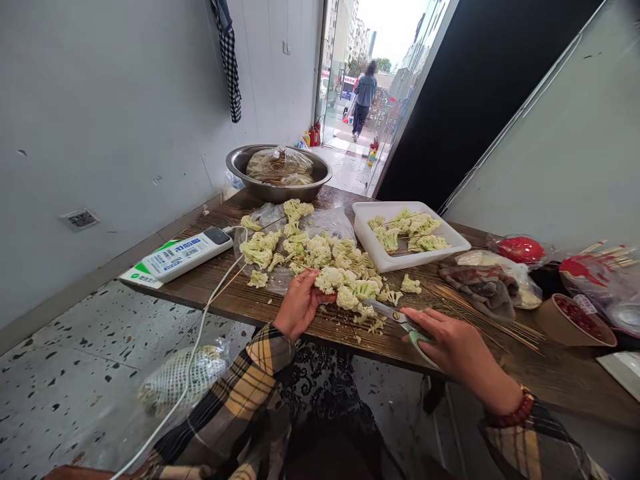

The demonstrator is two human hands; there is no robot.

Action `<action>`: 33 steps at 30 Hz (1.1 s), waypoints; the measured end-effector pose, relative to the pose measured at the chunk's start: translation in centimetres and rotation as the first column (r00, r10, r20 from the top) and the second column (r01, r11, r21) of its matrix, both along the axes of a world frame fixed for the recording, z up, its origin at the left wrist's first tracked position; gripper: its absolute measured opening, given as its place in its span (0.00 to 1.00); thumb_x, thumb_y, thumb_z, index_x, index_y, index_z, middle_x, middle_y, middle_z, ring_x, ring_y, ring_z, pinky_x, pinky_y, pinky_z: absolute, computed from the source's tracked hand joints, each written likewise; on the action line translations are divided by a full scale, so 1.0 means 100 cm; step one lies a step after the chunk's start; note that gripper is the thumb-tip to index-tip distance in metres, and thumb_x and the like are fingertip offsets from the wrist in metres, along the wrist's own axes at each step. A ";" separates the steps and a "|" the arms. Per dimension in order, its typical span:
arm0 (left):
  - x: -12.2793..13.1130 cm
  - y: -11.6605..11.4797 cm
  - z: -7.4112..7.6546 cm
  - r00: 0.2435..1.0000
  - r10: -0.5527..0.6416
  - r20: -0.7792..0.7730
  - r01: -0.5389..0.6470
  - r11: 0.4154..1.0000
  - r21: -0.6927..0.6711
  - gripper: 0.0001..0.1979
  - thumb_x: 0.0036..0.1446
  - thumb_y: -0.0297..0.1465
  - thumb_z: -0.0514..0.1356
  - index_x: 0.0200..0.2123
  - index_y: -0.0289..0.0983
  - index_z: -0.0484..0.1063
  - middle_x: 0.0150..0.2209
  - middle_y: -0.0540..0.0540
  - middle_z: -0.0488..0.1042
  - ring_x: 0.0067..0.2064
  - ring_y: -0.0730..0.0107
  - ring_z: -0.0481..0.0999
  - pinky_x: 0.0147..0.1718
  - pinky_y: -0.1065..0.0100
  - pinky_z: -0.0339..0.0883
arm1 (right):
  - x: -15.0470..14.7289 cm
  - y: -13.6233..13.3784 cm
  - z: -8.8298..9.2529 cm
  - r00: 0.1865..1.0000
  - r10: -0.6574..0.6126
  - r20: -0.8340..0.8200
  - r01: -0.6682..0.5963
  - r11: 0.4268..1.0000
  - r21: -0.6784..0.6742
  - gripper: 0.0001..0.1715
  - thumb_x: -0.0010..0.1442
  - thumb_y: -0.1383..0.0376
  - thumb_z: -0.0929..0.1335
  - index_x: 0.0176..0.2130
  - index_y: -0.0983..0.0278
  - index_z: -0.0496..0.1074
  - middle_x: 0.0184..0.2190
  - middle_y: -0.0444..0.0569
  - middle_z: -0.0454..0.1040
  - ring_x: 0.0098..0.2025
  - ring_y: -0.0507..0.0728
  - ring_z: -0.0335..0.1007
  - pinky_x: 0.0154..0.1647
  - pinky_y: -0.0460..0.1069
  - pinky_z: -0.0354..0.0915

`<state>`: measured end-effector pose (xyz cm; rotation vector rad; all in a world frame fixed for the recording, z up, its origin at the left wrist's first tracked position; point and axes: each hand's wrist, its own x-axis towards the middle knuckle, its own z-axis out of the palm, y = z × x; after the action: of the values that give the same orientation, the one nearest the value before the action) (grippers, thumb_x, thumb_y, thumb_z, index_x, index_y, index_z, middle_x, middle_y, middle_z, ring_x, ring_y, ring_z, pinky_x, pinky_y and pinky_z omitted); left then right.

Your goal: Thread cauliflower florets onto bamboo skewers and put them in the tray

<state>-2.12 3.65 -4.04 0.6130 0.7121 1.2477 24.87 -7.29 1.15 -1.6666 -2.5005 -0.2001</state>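
My left hand (301,305) is closed around a piece of cauliflower (345,283) near the table's front edge. In my right hand (447,340) is a pair of scissors (395,315) with pale green handles, its blades reaching into the underside of that piece. Behind my hands lies a heap of cauliflower florets (320,250) on clear plastic. A white tray (365,230) to the right of the heap holds several florets, with thin sticks among them. One loose floret (411,285) rests just in front of the tray, and crumbs are scattered below the scissors.
At the back stands a metal basin (237,170) with bagged contents. A white boxed device (180,257) with a cable is at left. Bamboo skewers (495,323), a brown cloth (477,290) and a paper bowl (575,323) lie right. A person (365,100) is outside the doorway.
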 end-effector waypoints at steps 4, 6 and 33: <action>0.000 -0.001 0.001 1.000 0.015 0.018 -0.015 1.000 -0.001 0.11 0.47 0.36 0.66 0.29 0.37 0.68 0.28 0.51 0.74 0.23 0.76 0.70 0.23 0.70 0.72 | -0.001 0.000 -0.006 0.998 0.009 -0.062 -0.010 1.000 -0.022 0.21 0.61 0.60 0.65 0.53 0.61 0.69 0.40 0.49 0.78 0.33 0.57 0.76 0.28 0.48 0.66; 0.000 -0.001 0.001 1.000 0.017 0.021 -0.017 1.000 -0.006 0.10 0.47 0.35 0.65 0.28 0.37 0.68 0.27 0.51 0.73 0.22 0.77 0.70 0.23 0.71 0.73 | -0.002 0.000 -0.008 0.992 0.014 -0.126 -0.020 0.999 -0.040 0.21 0.62 0.60 0.65 0.53 0.62 0.69 0.42 0.51 0.78 0.35 0.58 0.76 0.31 0.48 0.68; 0.006 -0.019 0.027 0.946 0.122 -0.302 -0.074 0.984 0.164 0.14 0.49 0.39 0.65 0.38 0.37 0.75 0.34 0.48 0.74 0.29 0.72 0.74 0.29 0.67 0.74 | -0.007 -0.024 -0.023 0.799 -0.186 -0.572 0.230 0.973 0.005 0.22 0.58 0.56 0.68 0.50 0.62 0.74 0.47 0.53 0.77 0.46 0.62 0.75 0.44 0.55 0.72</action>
<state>-1.51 1.77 -1.35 0.9223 0.9243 1.3200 24.12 -9.69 -1.19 -1.6586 -1.8463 0.1670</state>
